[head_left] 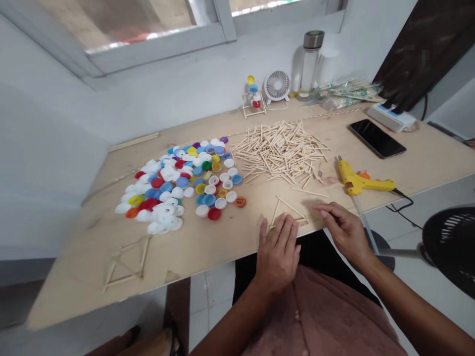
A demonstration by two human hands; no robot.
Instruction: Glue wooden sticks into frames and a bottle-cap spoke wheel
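Observation:
My left hand (279, 247) lies with fingers stretched flat over the near side of a small triangle of wooden sticks (275, 211) at the table's front edge. Its fingers hide part of that side. Just to the right, my right hand (345, 230) hovers by the edge with thumb and forefinger drawn together; whatever is between them is too small to make out. A loose stick (309, 192) lies beyond the triangle. The yellow glue gun (365, 184) rests on the table to the right of my right hand, nozzle pointing away.
Behind the triangle spreads a stick pile (282, 151); bottle caps (181, 183) lie left. A stick frame (128, 262) sits front left. Farther back are a cap-and-stick model (254, 99), small fan (277, 85), bottle (308, 66), phone (376, 138) and power strip (391, 117).

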